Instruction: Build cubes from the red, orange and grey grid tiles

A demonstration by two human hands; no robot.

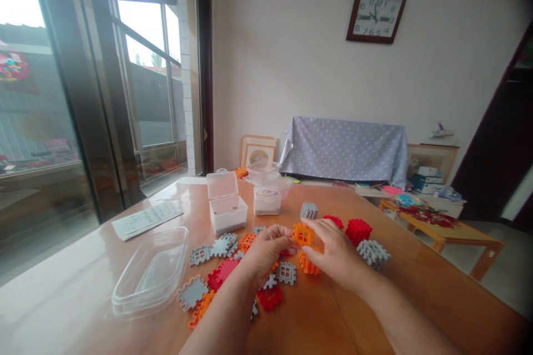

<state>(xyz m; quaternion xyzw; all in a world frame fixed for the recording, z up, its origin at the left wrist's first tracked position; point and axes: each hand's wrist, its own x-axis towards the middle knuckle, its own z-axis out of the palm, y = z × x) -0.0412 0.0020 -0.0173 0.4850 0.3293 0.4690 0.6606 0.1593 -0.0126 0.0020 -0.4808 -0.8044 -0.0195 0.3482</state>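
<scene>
Left hand, fingertips bunched, is set at the nine o'clock edge of the orange window tile; whether it grips cannot be told. Below, at six o'clock, an orange stack is seen; from three o'clock the tile is pinched by the right hand.

Daylight is coming through dark-framed windows on the left and glinting off the wooden desk. A clock is hanging on the pale wall; below, a dotted cloth is covering something wide. At right, a low table is standing on gray floor.
</scene>
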